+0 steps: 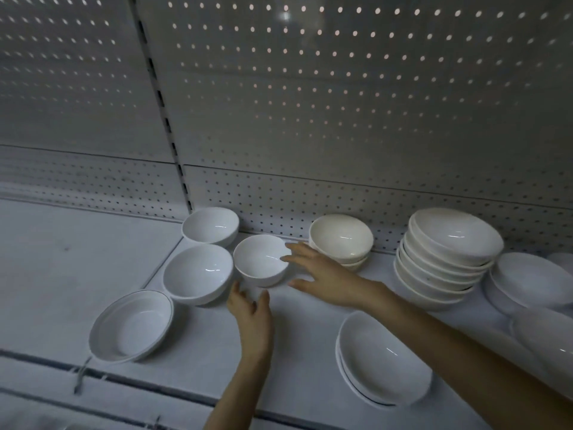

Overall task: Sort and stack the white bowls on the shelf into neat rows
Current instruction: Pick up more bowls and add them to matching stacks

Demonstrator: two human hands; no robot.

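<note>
Small round glossy white bowl (261, 259) toward back of smooth matte shelf (297, 336). Left hand (249, 308) just beneath, spread wide, holding nothing. Right hand (322, 274) splayed at rim, gripping nothing.

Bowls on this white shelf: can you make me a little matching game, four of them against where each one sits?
1. small round white bowl
2. shallow white dish with dark rim line
3. tall stack of cream shallow bowls
4. two nested cream deep bowls

A. rightmost of these four
B. front left
C. between left hand and right hand
D. just beyond the right hand

Pairs: 1-C, 2-B, 3-A, 4-D
</note>
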